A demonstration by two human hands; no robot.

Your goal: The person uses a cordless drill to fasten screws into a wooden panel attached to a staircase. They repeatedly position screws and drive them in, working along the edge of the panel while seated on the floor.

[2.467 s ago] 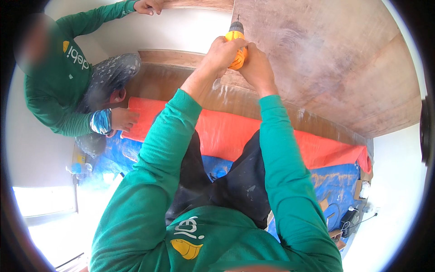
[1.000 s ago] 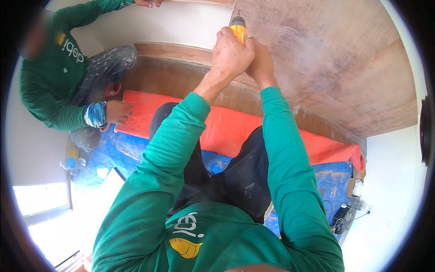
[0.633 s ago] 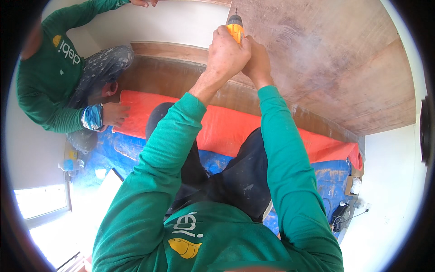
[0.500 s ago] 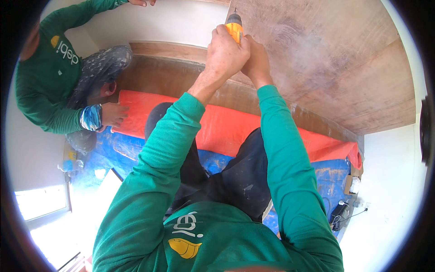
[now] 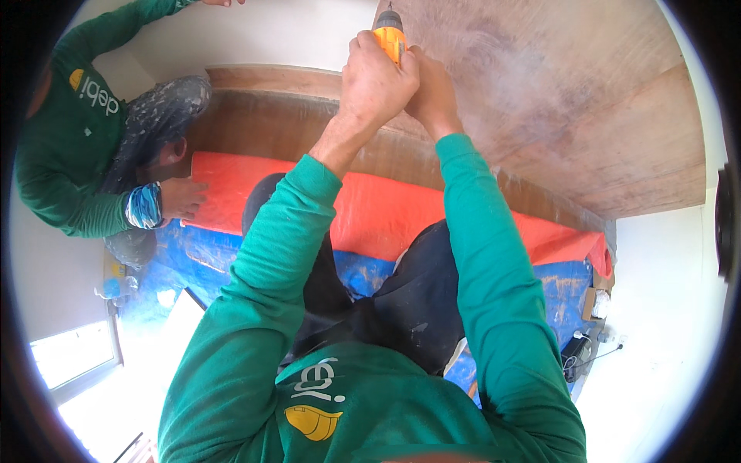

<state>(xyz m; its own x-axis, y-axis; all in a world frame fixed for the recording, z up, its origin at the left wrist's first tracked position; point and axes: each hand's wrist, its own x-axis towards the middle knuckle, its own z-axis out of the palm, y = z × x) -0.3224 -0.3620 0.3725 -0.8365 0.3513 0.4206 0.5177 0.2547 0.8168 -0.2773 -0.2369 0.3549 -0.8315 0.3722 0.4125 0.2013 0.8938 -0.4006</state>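
A yellow power drill (image 5: 390, 40) with a black chuck is held up at arm's length, its thin bit pointing to the far side along the edge of a brown plywood panel (image 5: 532, 100). My left hand (image 5: 374, 83) is closed around the drill's body, thumb toward the right. Just beside it, my right hand (image 5: 434, 92) is closed too, gripping the drill lower down. The handle is hidden behind both hands. Whether the bit touches the wood I cannot tell.
At the left a co-worker in a green sleeve (image 5: 85, 212) crouches, one hand near a red-orange sheet (image 5: 370, 208). A blue tarp (image 5: 567, 289) lies under it. A black device (image 5: 575, 355) with a cable sits by the right wall. A window (image 5: 73, 355) is at lower left.
The whole view has shifted slightly, so most things sit a little further left. The drill and both my hands appear slightly higher, with the grip unchanged.
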